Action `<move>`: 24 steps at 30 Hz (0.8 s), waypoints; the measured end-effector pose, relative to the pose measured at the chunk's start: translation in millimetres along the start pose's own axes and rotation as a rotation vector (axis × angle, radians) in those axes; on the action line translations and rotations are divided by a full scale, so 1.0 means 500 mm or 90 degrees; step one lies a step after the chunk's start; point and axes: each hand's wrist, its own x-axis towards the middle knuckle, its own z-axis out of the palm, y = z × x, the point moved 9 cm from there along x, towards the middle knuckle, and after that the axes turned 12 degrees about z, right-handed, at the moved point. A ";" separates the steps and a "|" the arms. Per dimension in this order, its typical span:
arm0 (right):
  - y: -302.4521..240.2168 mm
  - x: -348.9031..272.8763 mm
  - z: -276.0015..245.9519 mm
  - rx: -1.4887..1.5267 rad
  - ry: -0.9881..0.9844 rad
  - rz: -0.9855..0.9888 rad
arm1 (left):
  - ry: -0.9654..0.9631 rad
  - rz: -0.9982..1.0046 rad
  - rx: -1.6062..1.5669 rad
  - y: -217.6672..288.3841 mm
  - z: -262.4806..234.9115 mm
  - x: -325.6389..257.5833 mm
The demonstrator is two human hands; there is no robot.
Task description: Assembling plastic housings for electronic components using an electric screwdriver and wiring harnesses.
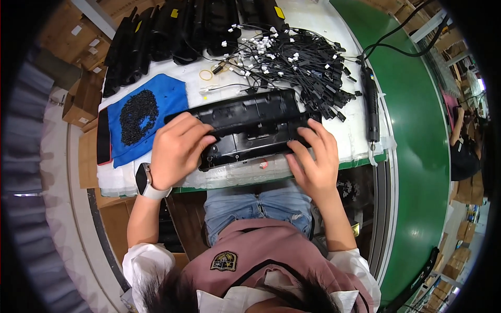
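**Long black plastic housing [242,121] set crosswise under both hands, near edge of the white-covered tabletop [352,140]**

The tabletop spreads across the middle of my view. In front of it I have a dusty-pink vest [271,242], its dark embroidered badge [224,261] stitched in gold with a crest and small characters.

Along the far side lies a row of bulky black plastic housings [190,31]; I count three yellow rectangular labels [175,13] among them, their print too small for me to read. Beside that row sits a tangled pile of thin black cables [308,65] with small white connectors.

The housing in hand is glossy and dark, with ribs, slots and a recessed middle turned up toward me. Its long axis runs left to right, the right end slightly farther from the body. I cannot tell whether it rests fully on the tabletop.

The left hand [180,146] bends over the left end, fingertips touching; whether that grip pinches anything I cannot tell. The right hand [315,156] has its grip around the right end, fingers on top and thumb at the near edge.

Left of them is a blue cloth [168,99] bearing tiny black screw-like pieces [138,115]; on the right, a slim black electric screwdriver [370,101]. Smallest, I pick out a thin yellowish ring [200,75].
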 end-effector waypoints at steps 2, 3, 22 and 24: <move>0.006 -0.015 0.007 0.035 -0.026 -0.026 | 0.039 -0.021 -0.003 -0.009 -0.013 0.009; 0.001 -0.025 0.012 0.073 -0.054 -0.057 | 0.051 -0.036 -0.011 -0.019 -0.016 0.008; -0.022 -0.013 0.014 0.144 -0.157 0.000 | 0.117 -0.039 -0.058 -0.060 -0.021 -0.007; 0.000 0.010 -0.023 0.154 -0.133 0.024 | 0.219 -0.241 0.078 -0.133 -0.079 -0.075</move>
